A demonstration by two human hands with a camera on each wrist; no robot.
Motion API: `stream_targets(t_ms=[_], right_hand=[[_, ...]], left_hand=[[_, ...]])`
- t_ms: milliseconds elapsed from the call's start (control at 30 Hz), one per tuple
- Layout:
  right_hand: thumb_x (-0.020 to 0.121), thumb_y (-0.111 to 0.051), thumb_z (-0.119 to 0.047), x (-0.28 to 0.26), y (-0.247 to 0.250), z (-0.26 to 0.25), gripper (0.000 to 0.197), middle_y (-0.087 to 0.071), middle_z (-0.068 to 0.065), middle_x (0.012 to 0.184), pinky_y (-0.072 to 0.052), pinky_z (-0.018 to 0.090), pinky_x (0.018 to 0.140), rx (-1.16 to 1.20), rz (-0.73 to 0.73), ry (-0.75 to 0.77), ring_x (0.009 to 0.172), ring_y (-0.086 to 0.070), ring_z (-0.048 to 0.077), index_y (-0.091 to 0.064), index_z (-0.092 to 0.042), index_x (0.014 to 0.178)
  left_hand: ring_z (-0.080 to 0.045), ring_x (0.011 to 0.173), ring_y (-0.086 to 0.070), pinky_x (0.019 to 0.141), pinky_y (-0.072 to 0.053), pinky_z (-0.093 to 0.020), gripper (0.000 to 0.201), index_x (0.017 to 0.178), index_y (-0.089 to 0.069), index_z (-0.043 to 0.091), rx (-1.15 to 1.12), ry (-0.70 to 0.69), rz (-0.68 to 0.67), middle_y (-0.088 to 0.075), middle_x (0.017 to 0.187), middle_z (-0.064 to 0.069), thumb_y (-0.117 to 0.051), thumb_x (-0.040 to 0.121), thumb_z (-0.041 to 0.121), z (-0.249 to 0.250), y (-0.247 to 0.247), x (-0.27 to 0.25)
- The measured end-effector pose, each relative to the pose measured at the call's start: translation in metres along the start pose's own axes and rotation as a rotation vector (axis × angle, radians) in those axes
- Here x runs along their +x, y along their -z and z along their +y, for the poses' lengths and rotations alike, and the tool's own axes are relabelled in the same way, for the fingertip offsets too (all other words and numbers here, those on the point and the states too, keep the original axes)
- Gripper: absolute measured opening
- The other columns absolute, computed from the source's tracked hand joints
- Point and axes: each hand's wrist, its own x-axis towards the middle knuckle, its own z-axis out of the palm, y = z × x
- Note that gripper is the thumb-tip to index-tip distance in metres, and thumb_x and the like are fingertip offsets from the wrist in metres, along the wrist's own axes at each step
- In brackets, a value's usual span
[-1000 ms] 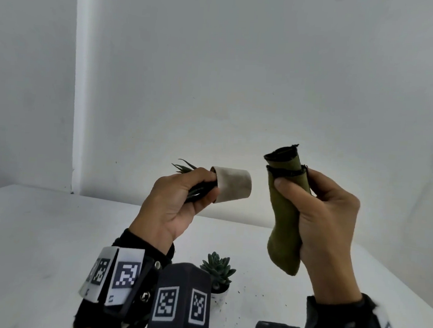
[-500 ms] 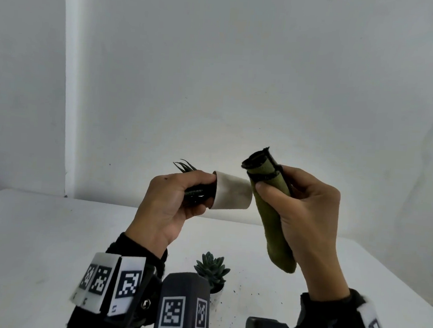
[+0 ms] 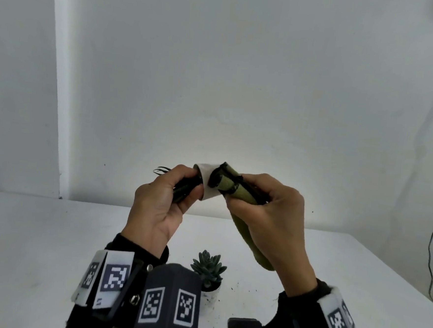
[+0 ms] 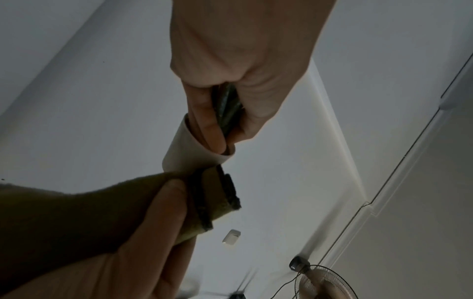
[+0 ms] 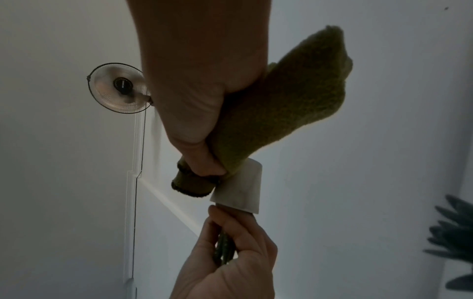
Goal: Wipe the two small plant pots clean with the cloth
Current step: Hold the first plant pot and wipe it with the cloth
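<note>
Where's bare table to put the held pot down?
Bare white table shows left of the left hand, out to the wall, and right of the right hand, toward the far edge. It is tight in the middle: the succulent pot stands there amid soil specks.

White table [image 3: 38, 241], matte top, running back to the wall; far edge and right edge in head view. Standing on it: one small white pot [image 3: 210, 295] holding a blue-green succulent [image 3: 208, 267], upright, near the front edge, partly hidden behind the wrist-worn marker blocks. Scattered dark specks [image 3: 234, 290] on the tabletop just right of the pot, a few more in front of it; soil or dirt, too small to tell. Faint grey smudge [image 3: 33, 283] well to the left of the pot. Table not visible in either wrist view.
</note>
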Motion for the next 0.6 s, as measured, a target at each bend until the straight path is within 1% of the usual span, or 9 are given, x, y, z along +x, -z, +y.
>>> stream_targets(t_ms=[33,100,167,200,300,400,500,533,600], right_hand=[[0.065,-0.072,0.006,0.0,0.0,-0.001,0.031,-0.069,-0.002,0.065,-0.045,0.019,0.05,0.029,0.012,-0.01,0.054,-0.057,0.008,-0.077,-0.019,0.083],[0.067,-0.072,0.005,0.002,0.002,-0.002,0.03,-0.069,-0.002,0.064,-0.044,0.015,0.051,0.089,0.092,-0.008,0.054,-0.056,0.005,-0.076,-0.02,0.083],[0.069,-0.073,0.003,0.004,0.006,-0.003,0.029,-0.069,-0.005,0.065,-0.045,0.016,0.055,0.123,0.187,0.007,0.057,-0.057,0.004,-0.075,-0.023,0.083],[0.07,-0.074,0.001,0.005,0.008,-0.002,0.029,-0.069,-0.007,0.065,-0.046,0.017,0.057,0.118,0.212,0.014,0.059,-0.058,0.005,-0.075,-0.024,0.084],[0.07,-0.073,0.001,0.005,0.01,-0.001,0.03,-0.071,-0.008,0.069,-0.048,0.015,0.062,0.063,0.209,0.012,0.065,-0.062,0.006,-0.074,-0.024,0.085],[0.066,-0.071,0.004,0.004,0.007,0.001,0.034,-0.071,-0.007,0.073,-0.044,0.01,0.06,-0.06,0.188,0.062,0.067,-0.062,0.006,-0.072,-0.026,0.081],[0.061,-0.068,-0.004,0.003,0.002,0.003,0.028,-0.07,-0.006,0.076,-0.042,0.007,0.06,-0.117,0.206,0.131,0.07,-0.061,0.005,-0.074,-0.022,0.082],[0.06,-0.066,-0.005,0.003,0.001,0.004,0.029,-0.069,-0.007,0.076,-0.042,0.007,0.06,-0.123,0.211,0.148,0.07,-0.06,0.004,-0.074,-0.02,0.083],[0.06,-0.069,0.0,0.003,-0.001,0.005,0.03,-0.068,-0.007,0.077,-0.042,0.007,0.059,-0.125,0.2,0.161,0.069,-0.06,0.004,-0.075,-0.017,0.084]], left_hand=[[-0.015,0.046,-0.062,0.042,-0.048,-0.017,0.011,0.069,-0.061,-0.001,0.006,-0.003,0.003,-0.064,0.058,-0.011,-0.068,0.077,-0.003,0.001,0.001,0.001],[-0.014,0.044,-0.061,0.042,-0.048,-0.017,0.01,0.07,-0.061,-0.002,0.027,-0.006,-0.007,-0.064,0.055,-0.009,-0.068,0.077,-0.004,0.002,0.002,0.0],[-0.014,0.044,-0.061,0.041,-0.048,-0.017,0.008,0.074,-0.061,-0.002,0.07,0.001,-0.043,-0.064,0.055,-0.009,-0.069,0.076,-0.003,0.001,0.001,-0.002],[-0.014,0.044,-0.061,0.041,-0.048,-0.017,0.008,0.076,-0.061,-0.002,0.096,0.008,-0.064,-0.063,0.056,-0.009,-0.069,0.076,-0.003,0.001,0.0,-0.004],[-0.016,0.043,-0.058,0.041,-0.047,-0.018,0.013,0.071,-0.058,0.001,0.157,0.006,-0.112,-0.061,0.058,-0.011,-0.069,0.075,-0.004,-0.002,-0.005,-0.01],[-0.016,0.041,-0.056,0.04,-0.046,-0.018,0.019,0.069,-0.054,0.002,0.169,-0.042,-0.1,-0.059,0.059,-0.011,-0.069,0.074,-0.007,-0.004,-0.008,-0.013],[-0.015,0.04,-0.056,0.04,-0.046,-0.017,0.019,0.067,-0.054,0.002,0.14,-0.064,-0.077,-0.058,0.058,-0.01,-0.069,0.074,-0.007,-0.004,-0.009,-0.012],[-0.015,0.04,-0.056,0.04,-0.046,-0.017,0.017,0.068,-0.055,0.001,0.122,-0.06,-0.069,-0.058,0.059,-0.011,-0.069,0.074,-0.007,-0.004,-0.009,-0.012],[-0.015,0.042,-0.058,0.041,-0.046,-0.017,0.012,0.076,-0.058,-0.002,0.069,-0.034,-0.057,-0.06,0.063,-0.013,-0.068,0.075,-0.007,-0.005,-0.009,-0.012]])
